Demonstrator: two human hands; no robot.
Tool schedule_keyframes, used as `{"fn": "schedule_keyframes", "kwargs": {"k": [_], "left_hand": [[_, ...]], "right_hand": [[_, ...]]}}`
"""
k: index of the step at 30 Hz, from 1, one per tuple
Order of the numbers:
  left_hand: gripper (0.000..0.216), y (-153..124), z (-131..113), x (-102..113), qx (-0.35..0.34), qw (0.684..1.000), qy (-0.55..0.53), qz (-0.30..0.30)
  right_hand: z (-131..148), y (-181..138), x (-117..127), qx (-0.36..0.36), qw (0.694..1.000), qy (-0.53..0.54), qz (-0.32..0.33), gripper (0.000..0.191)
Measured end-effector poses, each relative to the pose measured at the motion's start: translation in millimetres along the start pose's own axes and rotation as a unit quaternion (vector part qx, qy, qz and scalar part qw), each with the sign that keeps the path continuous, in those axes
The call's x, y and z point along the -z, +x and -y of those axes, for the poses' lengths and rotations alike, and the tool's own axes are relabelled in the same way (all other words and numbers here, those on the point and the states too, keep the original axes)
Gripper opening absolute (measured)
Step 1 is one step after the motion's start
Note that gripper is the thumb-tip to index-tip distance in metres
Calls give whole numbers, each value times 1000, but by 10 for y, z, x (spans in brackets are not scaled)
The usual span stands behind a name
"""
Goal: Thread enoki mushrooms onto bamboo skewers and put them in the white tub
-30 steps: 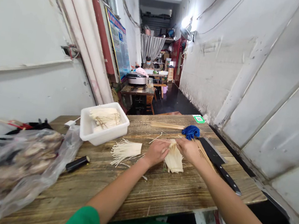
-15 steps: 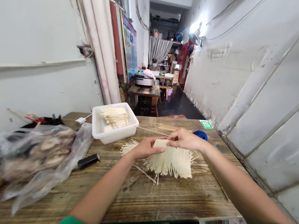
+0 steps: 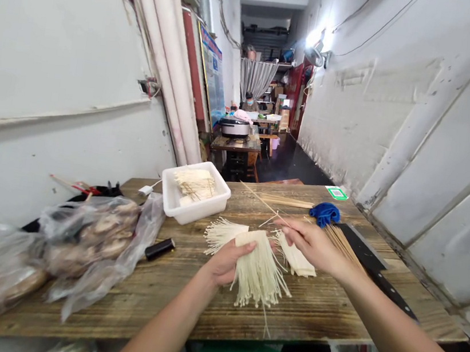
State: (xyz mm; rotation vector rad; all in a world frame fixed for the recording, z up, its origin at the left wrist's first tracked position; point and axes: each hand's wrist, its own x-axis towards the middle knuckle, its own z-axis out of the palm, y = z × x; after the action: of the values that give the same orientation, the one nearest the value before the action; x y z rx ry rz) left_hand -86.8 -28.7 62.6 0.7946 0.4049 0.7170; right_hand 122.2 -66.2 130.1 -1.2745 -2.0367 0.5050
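My left hand [image 3: 226, 261] is closed on a flat bunch of enoki mushrooms [image 3: 259, 269], thumb on top, with the thin stems and small caps fanning down toward me. Between the fingers of my right hand [image 3: 312, 245] is a thin bamboo skewer [image 3: 258, 198], its free end pointing away to the upper left. The right hand is apart from the held bunch. Beneath and beside the hands lie more enoki: one bunch [image 3: 224, 233] to the left and another piece [image 3: 298, 258] under my right hand.
A white plastic tub [image 3: 191, 212] with enoki stands at the back left. Bagged mushrooms [image 3: 101, 233] and a black cylinder [image 3: 159, 248] lie left. A cleaver [image 3: 363, 250], loose skewers [image 3: 339, 241] and a blue cloth [image 3: 325, 213] lie right. A person [image 3: 250, 103] is far back.
My left hand has drawn the enoki bunch closer to me. My right hand has come off the bunch to the right, and its skewer slants more steeply. The view has shifted, showing the cleaver.
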Motion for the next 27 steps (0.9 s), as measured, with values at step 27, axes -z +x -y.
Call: {"fn": "schedule_keyframes", "kwargs": {"k": [27], "left_hand": [[29,-508,-49,70,-29,996,55,-68]], "right_hand": [[-45,-1294,-142,92,949,-286,-98,45]]}}
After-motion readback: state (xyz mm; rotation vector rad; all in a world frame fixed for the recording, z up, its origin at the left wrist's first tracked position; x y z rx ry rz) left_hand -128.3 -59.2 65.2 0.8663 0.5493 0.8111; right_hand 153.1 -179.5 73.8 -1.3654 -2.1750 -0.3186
